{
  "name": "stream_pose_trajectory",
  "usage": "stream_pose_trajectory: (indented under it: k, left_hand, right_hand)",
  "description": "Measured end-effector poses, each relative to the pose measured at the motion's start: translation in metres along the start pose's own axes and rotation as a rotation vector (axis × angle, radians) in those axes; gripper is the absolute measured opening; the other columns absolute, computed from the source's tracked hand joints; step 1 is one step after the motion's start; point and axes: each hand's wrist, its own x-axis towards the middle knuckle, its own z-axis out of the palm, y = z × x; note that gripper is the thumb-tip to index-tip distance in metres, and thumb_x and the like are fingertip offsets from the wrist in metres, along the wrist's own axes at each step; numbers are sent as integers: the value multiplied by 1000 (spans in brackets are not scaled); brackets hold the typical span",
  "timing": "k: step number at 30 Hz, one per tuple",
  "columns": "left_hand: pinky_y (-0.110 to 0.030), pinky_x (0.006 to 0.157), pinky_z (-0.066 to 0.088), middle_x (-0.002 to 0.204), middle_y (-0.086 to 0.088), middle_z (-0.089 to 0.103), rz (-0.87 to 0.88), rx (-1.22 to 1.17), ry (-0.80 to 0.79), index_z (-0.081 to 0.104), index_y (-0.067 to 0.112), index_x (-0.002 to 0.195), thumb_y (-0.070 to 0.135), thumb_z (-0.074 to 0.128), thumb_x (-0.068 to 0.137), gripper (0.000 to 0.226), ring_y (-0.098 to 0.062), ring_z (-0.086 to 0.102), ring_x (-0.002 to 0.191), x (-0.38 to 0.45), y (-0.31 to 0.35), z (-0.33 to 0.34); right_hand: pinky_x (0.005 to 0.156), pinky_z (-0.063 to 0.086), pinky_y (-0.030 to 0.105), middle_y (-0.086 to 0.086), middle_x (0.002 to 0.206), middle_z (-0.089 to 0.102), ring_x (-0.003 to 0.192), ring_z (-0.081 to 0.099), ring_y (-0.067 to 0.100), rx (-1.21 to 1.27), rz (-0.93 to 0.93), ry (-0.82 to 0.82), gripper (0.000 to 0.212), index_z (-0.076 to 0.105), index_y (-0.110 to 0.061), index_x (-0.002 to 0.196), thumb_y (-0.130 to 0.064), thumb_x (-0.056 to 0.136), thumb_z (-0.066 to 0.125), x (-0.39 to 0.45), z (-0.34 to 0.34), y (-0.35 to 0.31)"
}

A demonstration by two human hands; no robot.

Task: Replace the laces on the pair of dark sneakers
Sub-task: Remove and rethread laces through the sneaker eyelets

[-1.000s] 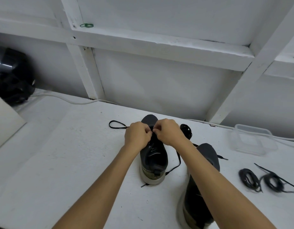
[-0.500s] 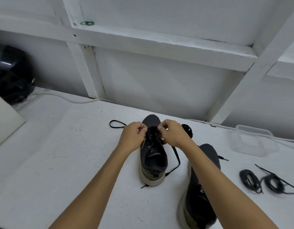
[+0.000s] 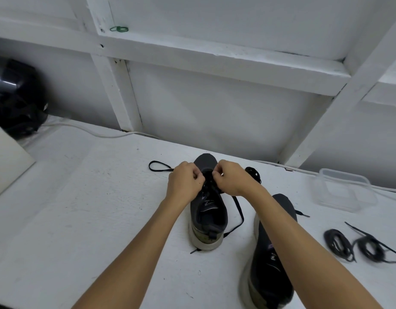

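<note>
Two dark sneakers stand on the white table, toes pointing away. Over the lace area of the left sneaker, my left hand and my right hand each pinch the black lace with curled fingers. One end of that lace loops out to the left of the shoe, the other trails down its right side to the heel. The right sneaker stands nearer me, partly hidden under my right forearm. Two coiled black laces lie to its right.
A clear plastic container sits at the back right. Another small black coil lies behind my right hand. A black helmet and a pale board are at the far left. A white cable runs along the wall.
My hands parted from touching over the shoe, then closed in again over the laces. The view shifted slightly.
</note>
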Motion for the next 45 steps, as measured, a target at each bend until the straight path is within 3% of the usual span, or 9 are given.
stream_pose_trajectory:
  k: [7,11,14,18,24,32,35,39,45]
  left_hand:
    - [-35,78,54,92,4,65,-101,-182,26,63,20,86,24,61,93,8,-12,61,79,-5,-4,5]
    - [-24,75,51,94,9,66,-47,-228,5,67,20,93,24,66,92,4,-6,64,81,-6,-9,-1]
    - [-16,74,48,90,15,65,-1,-271,-63,74,23,93,28,70,90,7,0,65,83,-6,-12,-10]
    - [-3,67,40,80,22,60,39,-188,-136,80,25,95,27,74,88,10,7,60,76,-5,-9,-12]
    - [-26,81,51,98,4,62,18,-126,-64,74,20,91,21,67,92,8,-12,64,89,-7,-8,-6]
    - [-9,68,39,89,13,56,32,-168,-47,74,25,88,24,68,92,7,-4,61,82,-8,-9,-6]
    - [-10,69,39,92,11,57,33,-157,-51,74,24,90,24,68,93,6,-6,61,85,-8,-10,-6]
    - [-18,76,45,96,7,59,26,-166,-41,72,22,90,23,67,94,6,-9,63,88,-9,-11,-5]
    - [-18,77,47,96,7,61,25,-186,-39,74,21,94,24,67,93,8,-8,64,88,-8,-11,-5]
  right_hand:
    - [64,46,26,1,97,66,86,63,18,61,18,14,13,57,-15,102,-25,103,48,-1,3,6]
    - [74,56,30,-5,101,68,88,68,15,189,5,67,6,62,-21,99,-26,100,58,-6,3,13]
    - [69,49,20,-14,96,70,86,67,8,155,-68,40,4,67,-31,91,-31,95,67,-10,-3,12]
    - [76,53,23,-7,99,73,87,68,12,100,-86,-7,8,77,-30,98,-31,94,71,-8,-6,4]
    - [68,46,28,3,106,68,85,61,19,-50,-61,5,14,65,-15,104,-22,101,53,-6,-5,0]
    - [64,41,14,-8,95,69,86,63,10,19,-107,-5,11,76,-25,103,-30,95,69,-10,-10,-3]
    - [65,43,21,-6,92,63,80,60,15,-68,-76,-25,9,73,-19,99,-22,98,64,-5,-9,-8]
    - [76,48,34,8,108,64,94,61,25,-176,-76,-47,17,67,-8,105,-16,101,52,-6,-8,-9]
    - [68,40,21,-4,103,63,85,58,13,-47,-92,-24,14,73,-19,108,-26,98,66,-9,-10,-7]
